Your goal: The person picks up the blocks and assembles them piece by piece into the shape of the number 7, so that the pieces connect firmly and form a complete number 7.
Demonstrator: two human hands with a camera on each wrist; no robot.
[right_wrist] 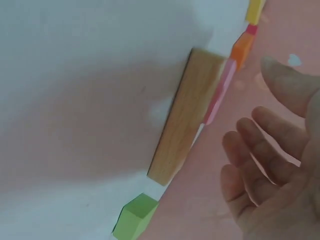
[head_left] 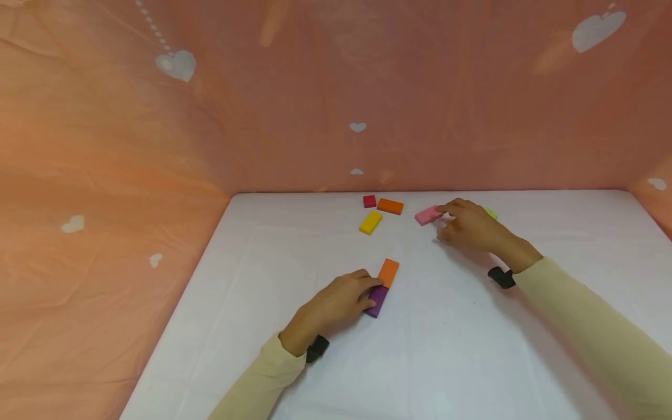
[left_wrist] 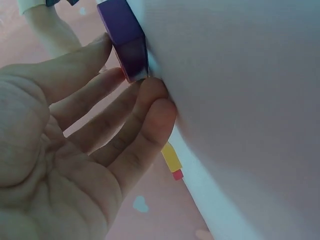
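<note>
My left hand [head_left: 338, 300] pinches a purple block [head_left: 376, 303] between thumb and fingers, low on the white table. End to end with it lies an orange block [head_left: 388, 272], its near end at my fingertips. Farther back on the right, my right hand [head_left: 469, 226] hovers with relaxed, parted fingers and nothing between them. In the head view its index finger overlaps the end of a pink block [head_left: 427, 215]. The right wrist view reveals a plain wooden block [right_wrist: 185, 120] on the table close to that hand, hidden beneath it from the head camera.
Toward the back edge lie a red block [head_left: 370, 201], a second orange block [head_left: 390, 206] and a yellow block [head_left: 370, 223]. A light green block [head_left: 490, 213] peeks out behind my right hand. Pinkish-orange cloth [head_left: 294, 116] with hearts hangs around the table [head_left: 236, 262].
</note>
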